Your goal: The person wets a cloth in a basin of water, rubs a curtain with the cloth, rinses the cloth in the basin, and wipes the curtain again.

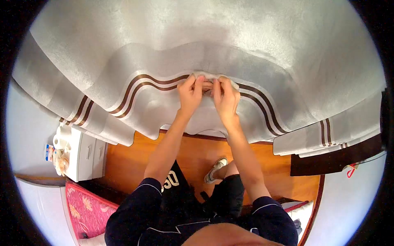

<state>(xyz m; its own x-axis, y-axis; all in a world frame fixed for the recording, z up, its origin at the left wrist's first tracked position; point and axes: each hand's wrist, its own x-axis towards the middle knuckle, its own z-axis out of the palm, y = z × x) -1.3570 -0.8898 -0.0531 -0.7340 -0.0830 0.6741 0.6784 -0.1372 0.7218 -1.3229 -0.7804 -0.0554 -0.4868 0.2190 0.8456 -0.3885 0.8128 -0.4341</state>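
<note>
A large silvery-grey curtain (254,28) with two dark brown stripes near its lower edge hangs across the upper half of the head view. My left hand (190,96) is closed on the fabric at the stripes, thumb and fingers pinched. Close beside it, my right hand (227,98) pinches the curtain the same way. Between and above the fingertips shows a pale bunched strip of fabric (209,75); whether it is a fold of the curtain or a separate cloth I cannot tell. Both arms reach forward, and some fingertips are hidden.
A white drawer cabinet (84,153) at left carries rolls and small packages. A pink floral cloth (90,209) lies at lower left. Below the curtain is an orange-brown wooden floor (127,164), with my shoe (215,169) on it. A dark panel (328,158) stands at right.
</note>
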